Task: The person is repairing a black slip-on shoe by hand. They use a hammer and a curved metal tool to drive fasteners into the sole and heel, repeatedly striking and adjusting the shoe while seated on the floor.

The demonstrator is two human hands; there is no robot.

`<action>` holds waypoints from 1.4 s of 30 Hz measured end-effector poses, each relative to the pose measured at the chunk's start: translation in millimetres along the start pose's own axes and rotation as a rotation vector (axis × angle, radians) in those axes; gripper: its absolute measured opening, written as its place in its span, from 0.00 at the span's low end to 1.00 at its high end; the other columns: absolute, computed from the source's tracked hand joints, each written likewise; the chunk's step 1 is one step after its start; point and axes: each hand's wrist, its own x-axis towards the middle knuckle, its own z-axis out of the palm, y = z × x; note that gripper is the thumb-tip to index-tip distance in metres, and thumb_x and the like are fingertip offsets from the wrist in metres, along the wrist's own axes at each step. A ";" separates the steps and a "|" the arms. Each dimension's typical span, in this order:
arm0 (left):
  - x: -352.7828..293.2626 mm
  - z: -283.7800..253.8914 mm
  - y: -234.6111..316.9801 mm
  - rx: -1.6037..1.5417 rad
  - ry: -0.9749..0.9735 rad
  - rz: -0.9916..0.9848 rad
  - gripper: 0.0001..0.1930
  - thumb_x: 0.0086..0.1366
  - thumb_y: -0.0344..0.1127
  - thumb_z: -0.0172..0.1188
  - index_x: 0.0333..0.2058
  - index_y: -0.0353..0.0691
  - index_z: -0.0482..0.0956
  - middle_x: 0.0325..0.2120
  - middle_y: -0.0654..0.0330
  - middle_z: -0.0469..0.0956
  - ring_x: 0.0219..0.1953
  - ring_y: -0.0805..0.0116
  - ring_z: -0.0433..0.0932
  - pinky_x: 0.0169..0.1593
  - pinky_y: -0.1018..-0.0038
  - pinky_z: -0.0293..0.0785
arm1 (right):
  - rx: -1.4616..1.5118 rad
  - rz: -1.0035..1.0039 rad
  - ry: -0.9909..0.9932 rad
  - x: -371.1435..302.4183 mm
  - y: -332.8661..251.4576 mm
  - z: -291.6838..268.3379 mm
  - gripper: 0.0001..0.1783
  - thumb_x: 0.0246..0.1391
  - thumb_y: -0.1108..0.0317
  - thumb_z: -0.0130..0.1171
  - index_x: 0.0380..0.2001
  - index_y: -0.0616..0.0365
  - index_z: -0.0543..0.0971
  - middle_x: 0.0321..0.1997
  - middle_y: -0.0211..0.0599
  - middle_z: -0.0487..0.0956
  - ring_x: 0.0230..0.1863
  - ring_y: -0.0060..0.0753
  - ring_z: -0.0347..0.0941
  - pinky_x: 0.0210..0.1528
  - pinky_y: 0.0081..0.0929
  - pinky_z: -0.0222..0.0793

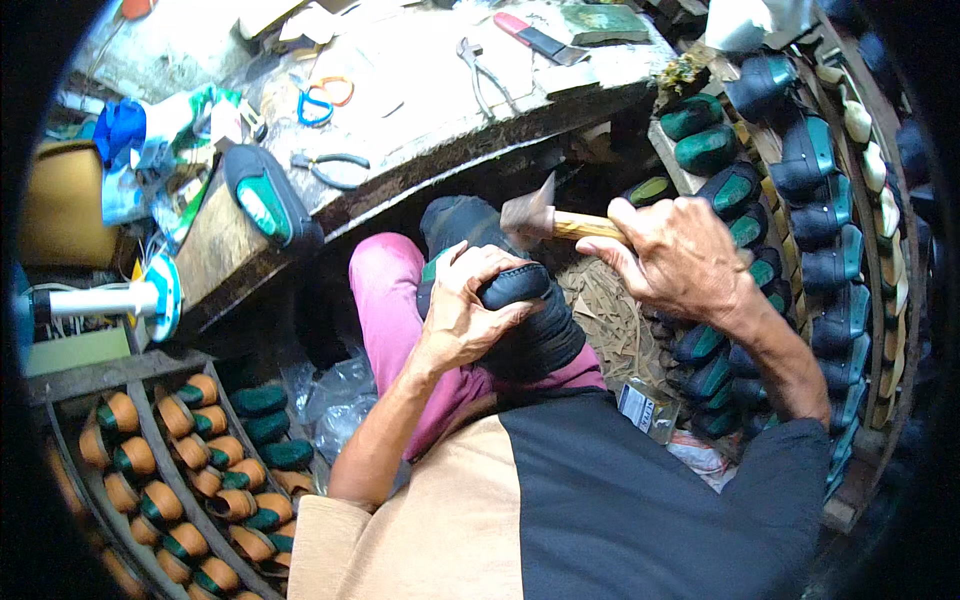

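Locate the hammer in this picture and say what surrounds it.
In the head view, the hammer is right of centre, gripped by the right hand, its head just above the black shoe held by the left hand.

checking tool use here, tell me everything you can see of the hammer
The hammer has a pale wooden handle and a dull metal head, somewhat blurred. It lies nearly level, head toward the left, handle running right into the right hand, whose fingers wrap it close behind the head. The head sits just above the dark shoe that the left hand grips on the person's lap; whether it touches the shoe cannot be told. The rear of the handle is hidden in the fist.
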 end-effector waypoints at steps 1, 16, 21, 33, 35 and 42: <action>2.1 0.6 -0.3 0.019 0.026 0.035 0.22 0.58 0.38 0.89 0.50 0.47 0.92 0.45 0.60 0.89 0.55 0.62 0.87 0.70 0.59 0.76 | -0.068 -0.003 0.061 0.7 -0.7 -3.7 0.30 0.77 0.40 0.63 0.35 0.58 0.84 0.22 0.49 0.85 0.24 0.57 0.86 0.27 0.48 0.82; -60.1 -43.3 17.0 -0.661 0.098 -0.243 0.66 0.53 0.26 0.89 0.85 0.42 0.54 0.58 0.58 0.90 0.69 0.63 0.82 0.86 0.44 0.53 | 0.886 0.138 -0.727 73.2 23.7 10.7 0.37 0.80 0.37 0.62 0.28 0.61 0.83 0.23 0.18 0.69 0.28 0.15 0.61 0.29 0.29 0.59; -84.4 -60.2 3.1 -0.688 0.172 -0.210 0.59 0.60 0.17 0.80 0.86 0.40 0.55 0.59 0.54 0.90 0.64 0.64 0.86 0.75 0.60 0.76 | 0.776 0.065 -0.386 78.1 -27.7 -21.4 0.27 0.83 0.53 0.60 0.36 0.68 0.84 0.23 0.48 0.74 0.25 0.33 0.71 0.32 0.40 0.69; -115.9 -72.5 -24.1 -0.708 0.311 -0.266 0.29 0.66 0.25 0.81 0.65 0.37 0.85 0.62 0.54 0.89 0.66 0.64 0.85 0.75 0.62 0.77 | 1.006 0.130 0.057 -10.4 -88.2 87.3 0.21 0.82 0.55 0.61 0.49 0.66 0.86 0.23 0.46 0.75 0.17 0.37 0.73 0.24 0.41 0.66; -109.5 -70.2 -29.2 -0.684 0.331 -0.243 0.28 0.67 0.25 0.81 0.65 0.36 0.83 0.62 0.54 0.89 0.65 0.63 0.85 0.73 0.62 0.79 | 0.920 0.271 -0.017 -22.1 -94.4 125.2 0.21 0.82 0.54 0.63 0.50 0.66 0.87 0.22 0.45 0.74 0.20 0.34 0.73 0.25 0.43 0.67; -49.3 -11.4 -43.2 -0.480 0.430 -0.091 0.38 0.66 0.40 0.86 0.70 0.38 0.77 0.61 0.53 0.85 0.64 0.60 0.84 0.71 0.61 0.78 | 0.666 0.760 0.075 -58.9 -10.5 267.3 0.20 0.81 0.56 0.62 0.37 0.62 0.79 0.24 0.31 0.74 0.25 0.26 0.70 0.29 0.37 0.66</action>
